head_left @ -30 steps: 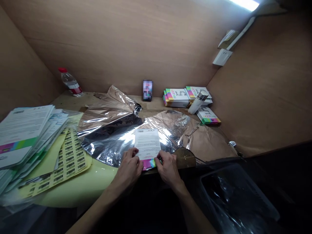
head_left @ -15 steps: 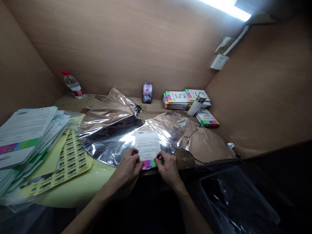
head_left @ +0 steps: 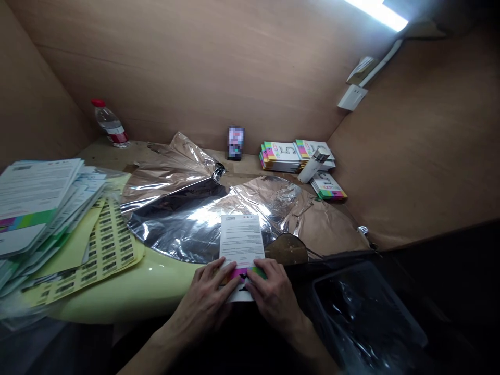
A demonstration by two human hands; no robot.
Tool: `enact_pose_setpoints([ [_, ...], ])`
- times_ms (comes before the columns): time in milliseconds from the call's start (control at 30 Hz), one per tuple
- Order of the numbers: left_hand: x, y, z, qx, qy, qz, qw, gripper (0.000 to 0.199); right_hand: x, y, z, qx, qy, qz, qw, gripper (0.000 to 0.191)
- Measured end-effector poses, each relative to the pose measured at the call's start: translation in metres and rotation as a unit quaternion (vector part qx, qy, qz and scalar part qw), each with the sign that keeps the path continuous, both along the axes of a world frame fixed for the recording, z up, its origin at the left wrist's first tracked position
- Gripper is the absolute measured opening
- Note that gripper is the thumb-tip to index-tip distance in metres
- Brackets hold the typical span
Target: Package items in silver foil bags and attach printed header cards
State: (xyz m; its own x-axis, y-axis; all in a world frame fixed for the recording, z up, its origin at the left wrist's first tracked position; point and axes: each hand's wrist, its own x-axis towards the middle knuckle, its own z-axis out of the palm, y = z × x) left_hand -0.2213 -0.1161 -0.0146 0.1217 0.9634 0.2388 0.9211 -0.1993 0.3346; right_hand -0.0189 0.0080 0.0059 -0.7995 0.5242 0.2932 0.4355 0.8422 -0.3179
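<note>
A white printed card sleeve (head_left: 241,237) with a coloured band lies at the table's front edge, on silvery foil. Its lower white part now shows below the band and reaches past the edge. My left hand (head_left: 211,286) holds the sleeve's left side, its fingers over the band. On the right side my right hand (head_left: 273,286) grips it, with fingertips near the band's middle. Both thumbs are partly hidden.
Stacked sleeves (head_left: 35,192) and yellow barcode label sheets (head_left: 109,245) lie at left. Behind stand a red-capped bottle (head_left: 113,127), a phone (head_left: 235,143), packet stacks (head_left: 281,156) and a white flask (head_left: 312,166). A plastic bin (head_left: 367,312) is at lower right.
The sleeve has come nearer to me and its white lower part has come into view. Both hands have moved slightly down, with their fingers now spread across the coloured band.
</note>
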Motion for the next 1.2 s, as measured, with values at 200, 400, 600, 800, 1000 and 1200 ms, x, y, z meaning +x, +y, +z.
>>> enact_pose_setpoints([
  [200,-0.001,0.004,-0.006,0.014,0.006,0.009,1.000,0.072,0.004,-0.006,-0.019,0.036,0.022,-0.013,0.999,0.032],
  [400,-0.008,0.009,-0.005,0.024,0.002,-0.011,1.000,0.070,0.003,-0.006,-0.020,0.019,0.007,-0.015,1.000,0.040],
  [600,-0.006,0.015,-0.002,0.014,-0.004,0.002,1.000,0.074,0.006,-0.007,-0.015,0.005,-0.018,0.001,1.000,0.052],
  [800,-0.010,0.030,0.011,-0.008,-0.069,0.006,0.998,0.043,0.010,0.005,-0.002,-0.056,-0.025,0.020,0.998,0.063],
  [1000,-0.011,0.045,0.014,-0.003,-0.156,0.045,0.987,0.026,-0.008,0.010,-0.003,-0.147,0.095,-0.097,0.980,0.012],
  [1200,-0.002,0.053,0.007,0.017,-0.168,0.096,0.981,0.018,-0.027,0.004,-0.005,-0.137,0.110,-0.178,0.968,0.011],
])
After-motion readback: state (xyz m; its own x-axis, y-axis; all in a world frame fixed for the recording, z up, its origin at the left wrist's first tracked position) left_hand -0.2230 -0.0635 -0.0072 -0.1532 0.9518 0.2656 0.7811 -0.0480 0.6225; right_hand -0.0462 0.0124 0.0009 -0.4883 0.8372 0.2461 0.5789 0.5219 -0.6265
